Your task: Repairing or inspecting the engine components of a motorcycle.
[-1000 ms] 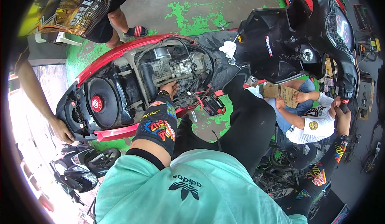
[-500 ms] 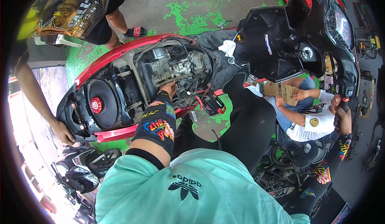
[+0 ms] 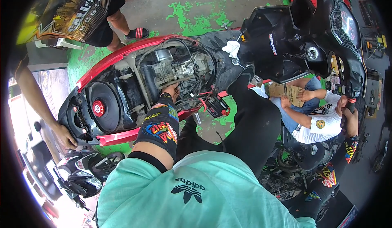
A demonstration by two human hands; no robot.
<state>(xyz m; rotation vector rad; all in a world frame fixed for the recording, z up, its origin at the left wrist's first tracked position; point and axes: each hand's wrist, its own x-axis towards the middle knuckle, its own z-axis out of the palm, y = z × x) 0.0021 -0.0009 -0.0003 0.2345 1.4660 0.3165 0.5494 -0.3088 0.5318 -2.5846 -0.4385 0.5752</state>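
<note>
A red and black scooter (image 3: 122,46) stands across in front of me with its seat off and its engine (image 3: 183,69) exposed. My left hand (image 3: 172,90) reaches into the frame at the near side of the engine, its fingertips hidden among the parts. At the far right, my right hand (image 3: 349,118) is wrapped round the handlebar grip (image 3: 351,102). A black battery (image 3: 217,106) with red and black leads hangs at the scooter's near side, right of my left hand. A red fuel cap (image 3: 98,108) sits on the round black tank cover.
At left, a co-worker's hand (image 3: 66,137) rests on the scooter's tail. Another person in a white shirt (image 3: 322,124) sits at right, holding a cardboard piece (image 3: 286,93). A white rag (image 3: 232,49) lies on the footboard. Another motorcycle (image 3: 81,173) stands lower left.
A dark vehicle has come into sight in the bright area at the lower left. Both my hands stay practically where they were.
</note>
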